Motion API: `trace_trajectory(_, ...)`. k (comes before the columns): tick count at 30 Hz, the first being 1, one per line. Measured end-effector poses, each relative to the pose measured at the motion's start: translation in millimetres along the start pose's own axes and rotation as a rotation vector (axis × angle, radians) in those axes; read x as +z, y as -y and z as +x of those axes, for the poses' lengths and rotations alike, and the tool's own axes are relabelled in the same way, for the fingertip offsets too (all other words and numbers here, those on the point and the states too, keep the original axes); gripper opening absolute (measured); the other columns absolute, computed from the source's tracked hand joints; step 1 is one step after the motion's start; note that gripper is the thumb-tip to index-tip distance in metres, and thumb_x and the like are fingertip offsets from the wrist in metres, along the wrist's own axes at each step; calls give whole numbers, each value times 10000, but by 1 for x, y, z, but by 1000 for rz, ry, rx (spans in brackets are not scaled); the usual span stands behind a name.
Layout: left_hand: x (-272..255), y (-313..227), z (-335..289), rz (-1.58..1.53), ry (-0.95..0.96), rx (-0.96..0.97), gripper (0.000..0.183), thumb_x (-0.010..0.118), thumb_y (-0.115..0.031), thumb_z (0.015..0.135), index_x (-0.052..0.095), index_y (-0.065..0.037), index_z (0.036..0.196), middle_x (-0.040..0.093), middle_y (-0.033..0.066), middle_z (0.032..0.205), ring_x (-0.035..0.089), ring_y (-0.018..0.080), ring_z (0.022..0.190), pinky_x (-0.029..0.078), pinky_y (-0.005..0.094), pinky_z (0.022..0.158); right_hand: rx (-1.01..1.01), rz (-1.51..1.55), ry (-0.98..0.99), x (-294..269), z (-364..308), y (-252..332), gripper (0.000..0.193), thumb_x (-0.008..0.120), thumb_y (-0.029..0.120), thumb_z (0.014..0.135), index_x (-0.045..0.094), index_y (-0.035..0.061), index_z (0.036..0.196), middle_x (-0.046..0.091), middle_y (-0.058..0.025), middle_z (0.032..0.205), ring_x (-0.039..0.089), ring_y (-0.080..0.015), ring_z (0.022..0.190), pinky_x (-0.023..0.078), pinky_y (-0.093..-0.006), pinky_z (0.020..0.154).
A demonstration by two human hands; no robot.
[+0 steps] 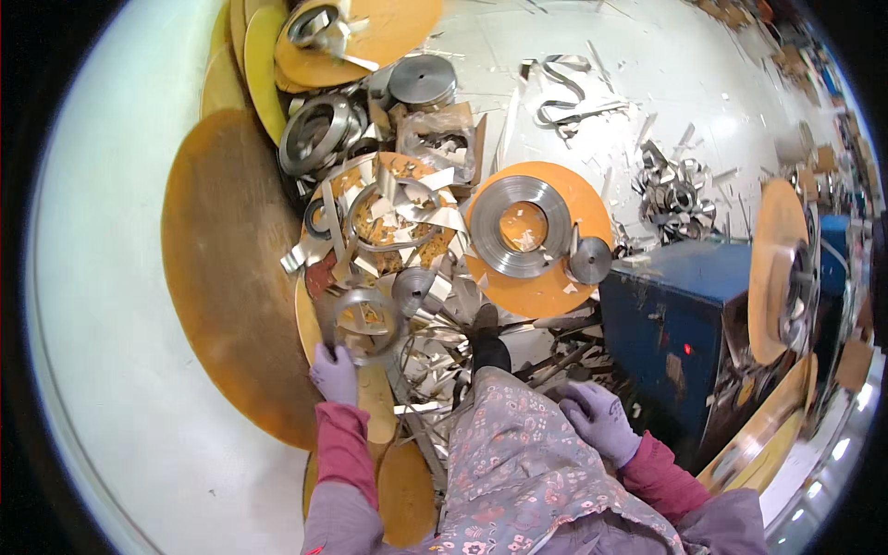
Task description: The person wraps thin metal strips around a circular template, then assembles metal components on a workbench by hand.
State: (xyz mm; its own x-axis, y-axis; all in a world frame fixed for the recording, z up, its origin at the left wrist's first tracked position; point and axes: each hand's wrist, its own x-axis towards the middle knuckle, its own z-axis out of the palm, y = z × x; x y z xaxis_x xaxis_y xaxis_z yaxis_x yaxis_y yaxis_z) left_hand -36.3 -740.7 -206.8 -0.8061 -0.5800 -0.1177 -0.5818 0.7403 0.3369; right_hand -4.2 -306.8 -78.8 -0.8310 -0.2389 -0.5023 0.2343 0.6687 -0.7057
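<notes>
A big round brown board leans at the left, the largest thing in view, with the pale floor beneath it. To the right stands a blue machine with an orange disc mounted on its side. In the middle an orange disc lies flat and carries a wide coil of metal strip, with a small tight roll at its edge. More yellow and orange discs are stacked at the top left, with further coils among them (the heap of bent strip offcuts lies well apart, at the upper right).

The left hand, in a purple glove, reaches forward to a loose ring of metal strip that lies on a yellow disc among scraps just below the middle pile. Its fingers touch the ring's near edge, but how far the grip is closed around it cannot be told. The right hand, also gloved, rests low beside the blue machine, fingers loosely curled, its grip holding nothing that shows.
</notes>
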Motion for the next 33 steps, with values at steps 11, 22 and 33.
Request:
trace_trajectory(11,-35,-316,-291,-301,875,897,166,589,-190,862,566,-27,884,623,205,732,620,380,671,467,453,613,217,81,-797,-57,-216,-69,690,756,353,755,449,-10,1255,574,-236,1106,602,-372,978,492,-415,832)
trace_trajectory(22,13,-441,-581,-189,1000,1675,174,587,-213,860,572,-40,875,640,181,724,637,367,682,496,440,649,681,-89,-1329,-63,-445,-214,330,650,154,779,508,12,1041,600,-222,869,611,-395,785,502,-449,683)
trace_trajectory(33,59,-488,-614,293,1001,1772,354,495,-322,885,597,14,931,668,231,844,661,386,822,513,473,769,871,97,-1190,-87,-436,-280,350,665,189,742,538,-14,997,623,-223,898,616,-380,877,489,-445,788)
